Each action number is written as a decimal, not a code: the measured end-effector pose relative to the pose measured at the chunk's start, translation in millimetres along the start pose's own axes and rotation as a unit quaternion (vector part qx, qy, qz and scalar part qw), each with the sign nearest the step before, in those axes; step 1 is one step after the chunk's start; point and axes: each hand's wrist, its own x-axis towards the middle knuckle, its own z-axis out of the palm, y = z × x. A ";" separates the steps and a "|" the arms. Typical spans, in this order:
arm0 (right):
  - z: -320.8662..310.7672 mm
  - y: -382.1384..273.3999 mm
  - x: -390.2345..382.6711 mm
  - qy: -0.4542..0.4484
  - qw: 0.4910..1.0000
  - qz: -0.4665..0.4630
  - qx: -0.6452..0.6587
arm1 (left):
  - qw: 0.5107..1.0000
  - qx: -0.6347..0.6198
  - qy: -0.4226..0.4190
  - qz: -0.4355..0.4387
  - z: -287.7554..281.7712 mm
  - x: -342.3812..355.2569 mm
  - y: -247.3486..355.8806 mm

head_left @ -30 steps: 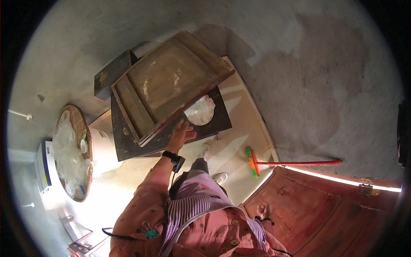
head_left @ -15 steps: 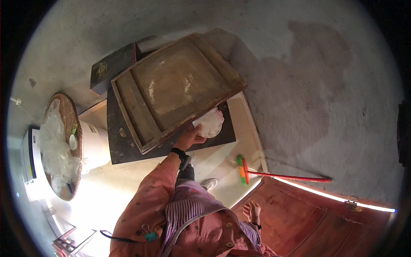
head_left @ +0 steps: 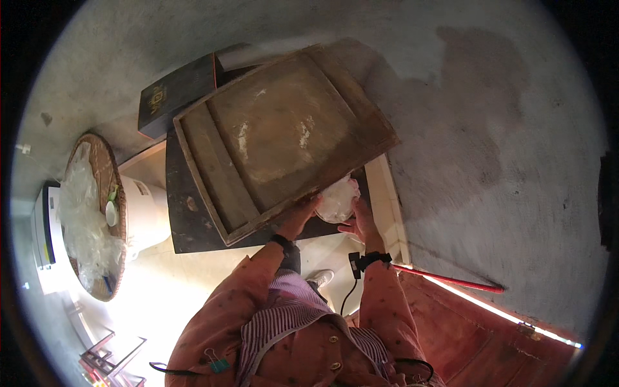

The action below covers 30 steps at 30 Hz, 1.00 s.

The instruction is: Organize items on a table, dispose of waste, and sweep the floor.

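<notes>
A wide wooden tray (head_left: 284, 129) with a raised rim and pale smudges lies on a dark tabletop (head_left: 193, 219). By the tray's near right edge is a rounded white bundle (head_left: 337, 201), perhaps a plastic bag, with a pinkish part at its far right. My left hand (head_left: 300, 217) grips its left side, close under the tray's rim, with the fingers partly hidden. Around the bundle's right and near side curls my right hand (head_left: 362, 224), its thumb and fingers against it. What the bundle contains cannot be made out.
Left of the table, a round woven basket tray (head_left: 97, 145) with clear plastic bags (head_left: 84, 213) rests on a white bucket (head_left: 143, 209). A black box (head_left: 174, 97) stands behind the wooden tray. A red broom handle (head_left: 451, 280) lies at the right, near a reddish door (head_left: 464, 335).
My right hand has come up from low beside my body to the bundle's right side. My left hand stays at the bundle's left. The view has shifted slightly.
</notes>
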 end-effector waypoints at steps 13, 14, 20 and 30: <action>8.9 32.6 -6.6 0.040 0.999 0.002 0.022 | 0.988 0.082 -0.103 -0.076 -7.2 -10.3 12.9; 9.4 35.7 -10.2 0.027 0.999 -0.014 0.041 | 0.989 0.081 -0.099 -0.078 -11.3 -10.0 14.1; 11.1 34.8 -33.5 -0.015 0.997 -0.010 0.075 | 0.993 0.022 -0.033 -0.113 -4.8 -19.6 26.3; -23.3 50.8 -39.3 -0.039 0.997 -0.013 0.058 | 0.986 0.136 -0.052 -0.076 11.0 -30.3 13.0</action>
